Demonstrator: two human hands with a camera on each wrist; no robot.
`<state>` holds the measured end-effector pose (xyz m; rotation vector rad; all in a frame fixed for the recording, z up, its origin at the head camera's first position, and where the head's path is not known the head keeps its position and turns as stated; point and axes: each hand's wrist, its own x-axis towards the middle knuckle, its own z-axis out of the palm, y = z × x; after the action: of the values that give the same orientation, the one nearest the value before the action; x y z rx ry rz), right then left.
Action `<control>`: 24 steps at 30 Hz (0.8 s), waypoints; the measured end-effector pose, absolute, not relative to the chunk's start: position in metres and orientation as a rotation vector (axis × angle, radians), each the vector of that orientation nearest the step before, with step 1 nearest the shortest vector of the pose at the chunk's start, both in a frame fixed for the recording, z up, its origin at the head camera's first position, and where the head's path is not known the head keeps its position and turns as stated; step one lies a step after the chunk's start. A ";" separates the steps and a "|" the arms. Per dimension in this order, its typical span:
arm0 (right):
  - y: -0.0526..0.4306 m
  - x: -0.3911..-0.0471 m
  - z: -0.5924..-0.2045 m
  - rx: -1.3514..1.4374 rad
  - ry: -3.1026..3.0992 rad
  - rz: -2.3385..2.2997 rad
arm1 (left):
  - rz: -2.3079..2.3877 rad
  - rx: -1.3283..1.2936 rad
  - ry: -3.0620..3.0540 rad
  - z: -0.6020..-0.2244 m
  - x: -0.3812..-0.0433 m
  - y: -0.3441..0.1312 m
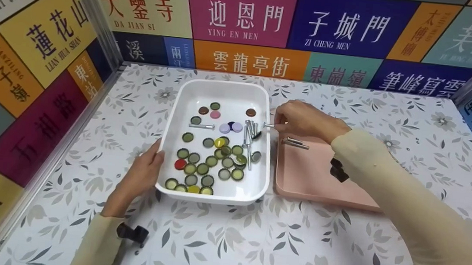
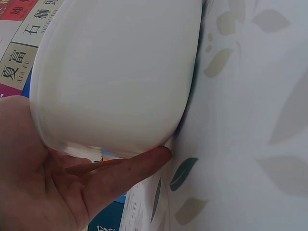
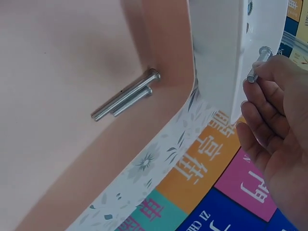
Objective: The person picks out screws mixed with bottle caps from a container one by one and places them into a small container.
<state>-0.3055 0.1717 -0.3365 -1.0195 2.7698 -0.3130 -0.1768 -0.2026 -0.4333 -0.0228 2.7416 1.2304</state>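
A deep white tray (image 1: 212, 197) holds many bottle caps (image 1: 203, 168) and several silver bolts (image 1: 249, 151). My left hand (image 1: 142, 169) grips its left side near the front corner; in the left wrist view the fingers (image 2: 130, 173) lie against the outer wall, down near the base. Between thumb and fingertips, my right hand (image 1: 300, 118) pinches a silver bolt (image 3: 260, 63) just over the white tray's right rim. To the right lies a shallow pink tray (image 1: 320, 197) with loose bolts (image 3: 126, 98) in its left back corner. The right forearm covers part of that tray.
Both trays stand side by side on a flower-patterned tabletop (image 1: 251, 246), a narrow gap between them. Colourful panels with printed characters (image 1: 240, 16) rise behind and at both sides. Among the caps lie a red one (image 1: 180, 164) and two lilac discs (image 1: 224, 128).
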 end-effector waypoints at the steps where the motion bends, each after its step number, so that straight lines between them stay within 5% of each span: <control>1: 0.174 -0.306 -0.337 -1.024 2.773 -0.319 | 1.228 -0.023 2.742 -0.433 -0.177 -0.203; 24: 0.210 -0.303 -0.364 -0.904 2.784 -0.464 | 1.321 0.023 2.722 -0.433 -0.176 -0.201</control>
<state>-0.3034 0.2096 -0.3645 -0.9039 2.7837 -0.4644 -0.1761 -0.2010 -0.4328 0.0229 2.7218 1.3215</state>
